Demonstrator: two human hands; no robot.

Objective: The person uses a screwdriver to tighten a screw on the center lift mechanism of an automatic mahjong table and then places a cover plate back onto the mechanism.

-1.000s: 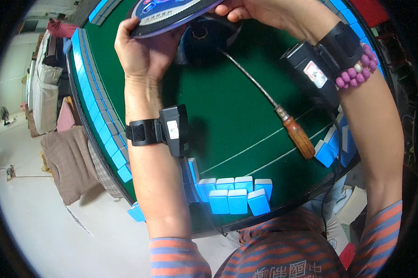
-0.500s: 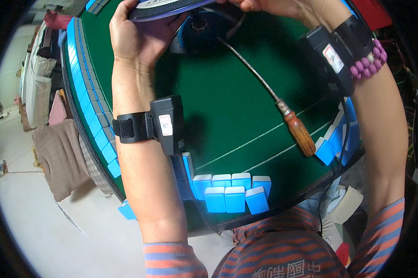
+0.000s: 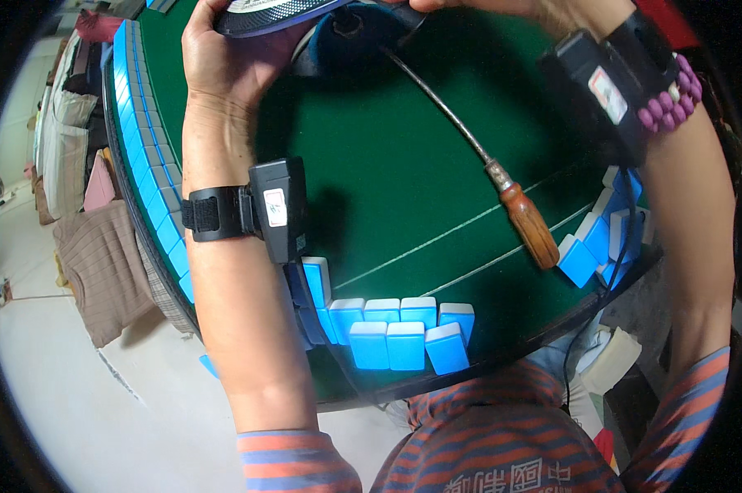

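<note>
My left hand is closed on the left edge of a round disc with a purple rim, a black textured ring and a pale centre. The disc tilts up over a dark blue rounded part with a hole in it, on the green table. Cut off by the top edge, my right hand has its fingers curled near the right side of the disc; what they grip is hidden. A screwdriver with a wooden handle lies on the felt, its tip by the blue part.
On the green table, blue-backed mahjong tiles stand at the near edge, with others at the right. A long row of tiles lines the left side. A brown ribbed garment hangs beyond the left rim. A black cable crosses the near right edge.
In the picture, the table, disc and left arm have shifted slightly up and left. Both hands keep about the same hold. The screwdriver still lies on the felt.
</note>
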